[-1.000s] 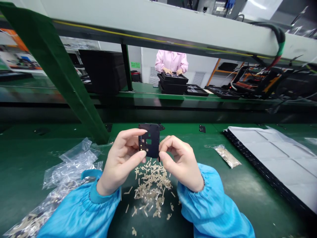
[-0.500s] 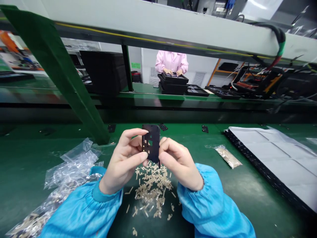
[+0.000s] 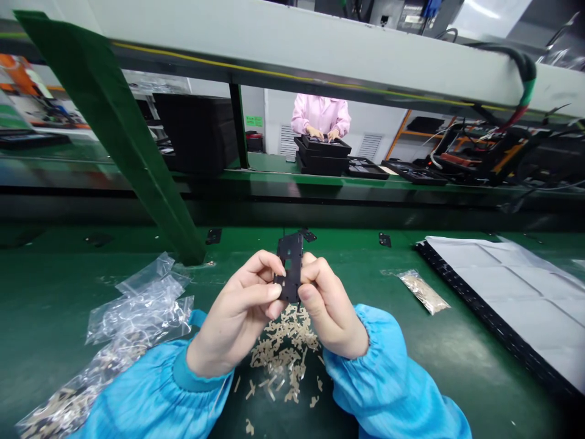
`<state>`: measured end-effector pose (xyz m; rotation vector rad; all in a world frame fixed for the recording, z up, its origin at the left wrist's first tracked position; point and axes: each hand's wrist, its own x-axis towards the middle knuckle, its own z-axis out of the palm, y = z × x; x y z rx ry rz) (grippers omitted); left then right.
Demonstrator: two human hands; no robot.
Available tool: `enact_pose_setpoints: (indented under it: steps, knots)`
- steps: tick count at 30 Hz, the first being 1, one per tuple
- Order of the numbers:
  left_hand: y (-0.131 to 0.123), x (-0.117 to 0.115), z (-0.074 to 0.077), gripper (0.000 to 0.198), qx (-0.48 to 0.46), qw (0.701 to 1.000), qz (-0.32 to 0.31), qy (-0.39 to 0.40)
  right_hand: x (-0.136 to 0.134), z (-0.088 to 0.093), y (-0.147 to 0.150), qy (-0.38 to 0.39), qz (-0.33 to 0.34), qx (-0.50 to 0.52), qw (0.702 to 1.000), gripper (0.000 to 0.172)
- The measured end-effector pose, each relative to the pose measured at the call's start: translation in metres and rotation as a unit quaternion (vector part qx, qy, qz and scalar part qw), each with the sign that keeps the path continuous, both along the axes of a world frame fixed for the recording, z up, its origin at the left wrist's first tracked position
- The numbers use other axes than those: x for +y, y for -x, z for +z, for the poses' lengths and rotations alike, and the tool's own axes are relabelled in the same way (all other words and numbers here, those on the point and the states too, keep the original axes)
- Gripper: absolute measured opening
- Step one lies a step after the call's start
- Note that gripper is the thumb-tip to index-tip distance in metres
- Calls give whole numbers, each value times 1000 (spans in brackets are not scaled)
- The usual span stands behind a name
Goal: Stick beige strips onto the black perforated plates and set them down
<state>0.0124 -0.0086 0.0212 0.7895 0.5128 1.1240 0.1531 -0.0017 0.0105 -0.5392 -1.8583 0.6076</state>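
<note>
Held up between both hands is a thin black plate with small cut-outs, turned partly edge-on. My left hand pinches its left edge, thumb and forefinger closed near the cut-outs. On the opposite edge, my right hand is closed with thumb and bent fingers; a small dark tip shows below the plate there, too small to name. Beneath the hands, a loose heap of small tan pieces lies on the green tabletop.
Clear plastic bags with small parts lie at left. A small filled bag and a black-edged tray with a white sheet are at right. A green post slants at left. Across the bench, a person in pink handles black trays.
The black plate has been turned more edge-on, with its face swung away. Both hands have shifted slightly, and the left fingers are lower on the plate.
</note>
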Motion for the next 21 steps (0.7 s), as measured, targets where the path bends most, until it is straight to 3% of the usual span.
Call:
enact_pose_setpoints:
  steps: [10, 16, 21]
  knots:
    - [-6, -5, -4, 12, -3, 1000, 31, 0, -2, -2, 3, -57, -114, -32, 991, 14]
    - [-7, -8, -4, 13, -28, 999, 13, 41, 1, -9, 6, -159, -177, -48, 970, 19]
    - [-6, -6, -7, 13, -29, 999, -4, 29, 6, -13, 8, -205, -169, -56, 962, 20]
